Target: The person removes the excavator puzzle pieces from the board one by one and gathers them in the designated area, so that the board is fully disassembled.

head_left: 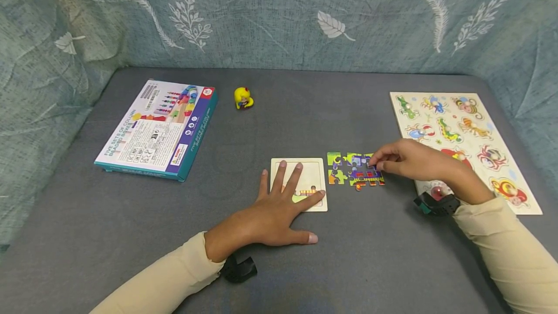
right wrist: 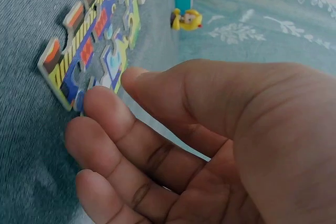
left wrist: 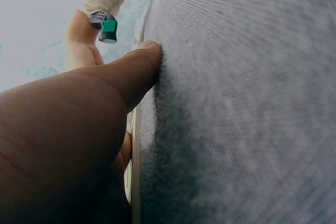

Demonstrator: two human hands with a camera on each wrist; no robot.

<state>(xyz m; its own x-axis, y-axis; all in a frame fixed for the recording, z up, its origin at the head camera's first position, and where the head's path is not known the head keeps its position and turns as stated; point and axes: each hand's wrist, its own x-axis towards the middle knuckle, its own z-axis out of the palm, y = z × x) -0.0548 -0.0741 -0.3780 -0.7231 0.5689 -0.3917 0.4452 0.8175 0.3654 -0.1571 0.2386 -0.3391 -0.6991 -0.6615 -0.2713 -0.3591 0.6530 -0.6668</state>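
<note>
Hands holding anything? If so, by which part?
Left hand: nothing, fingers spread over the board. Right hand: fingertips at the edge of a puzzle piece; can't tell if pinched.

And here's the grey desk (head_left: 301,125), stretching across the frame: a teal-edged box (head_left: 157,130) lying flat at upper left, a little yellow figurine (head_left: 243,97) near its right side! Just below centre, a pale square board (head_left: 315,173), colourful puzzle pieces (head_left: 366,177) right beside it, and at far right, a big creature-covered board (head_left: 471,149)!
</note>
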